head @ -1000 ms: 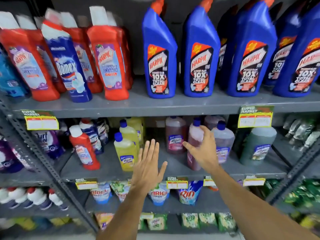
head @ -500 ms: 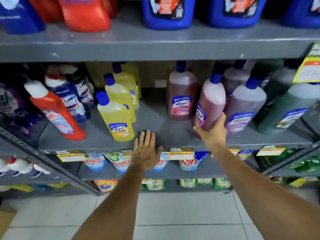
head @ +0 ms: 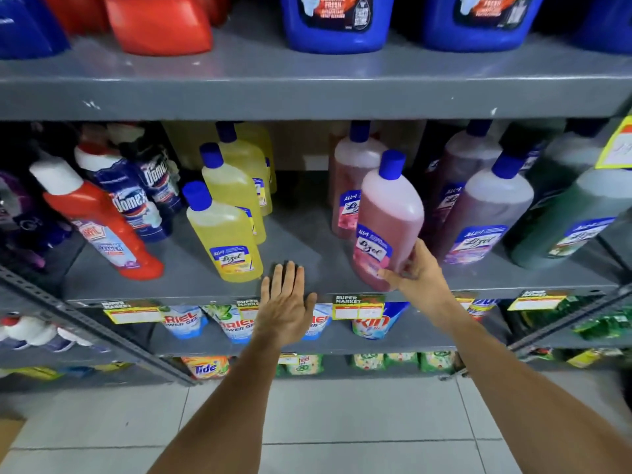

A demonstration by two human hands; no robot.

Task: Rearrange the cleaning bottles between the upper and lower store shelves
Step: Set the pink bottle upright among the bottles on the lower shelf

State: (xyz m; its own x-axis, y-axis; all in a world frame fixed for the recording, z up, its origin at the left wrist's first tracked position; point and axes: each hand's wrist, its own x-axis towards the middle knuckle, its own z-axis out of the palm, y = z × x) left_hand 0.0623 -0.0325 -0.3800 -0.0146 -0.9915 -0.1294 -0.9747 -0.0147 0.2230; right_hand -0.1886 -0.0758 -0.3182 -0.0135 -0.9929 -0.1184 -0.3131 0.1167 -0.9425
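A pink Lizol bottle (head: 388, 217) with a blue cap stands tilted at the front of the lower shelf (head: 301, 248). My right hand (head: 412, 271) grips its lower part. My left hand (head: 285, 302) lies flat and empty on the shelf's front edge, fingers together, just right of a yellow Lizol bottle (head: 224, 237). On the upper shelf (head: 307, 83) stand blue Harpic bottles (head: 337, 22) and a red bottle (head: 160, 23), their tops cut off by the frame.
Behind the held bottle stand another pink bottle (head: 352, 179) and purple ones (head: 478, 213); a dark green bottle (head: 567, 220) is at right. Red Harpic (head: 102, 227) and Domex bottles (head: 131, 196) lean at left. Detergent pouches (head: 184, 319) fill the shelf below.
The view dropped from the upper shelf to the lower one. My right hand closed on the pink bottle and drew it forward to the shelf edge. My left hand settled flat on the edge.
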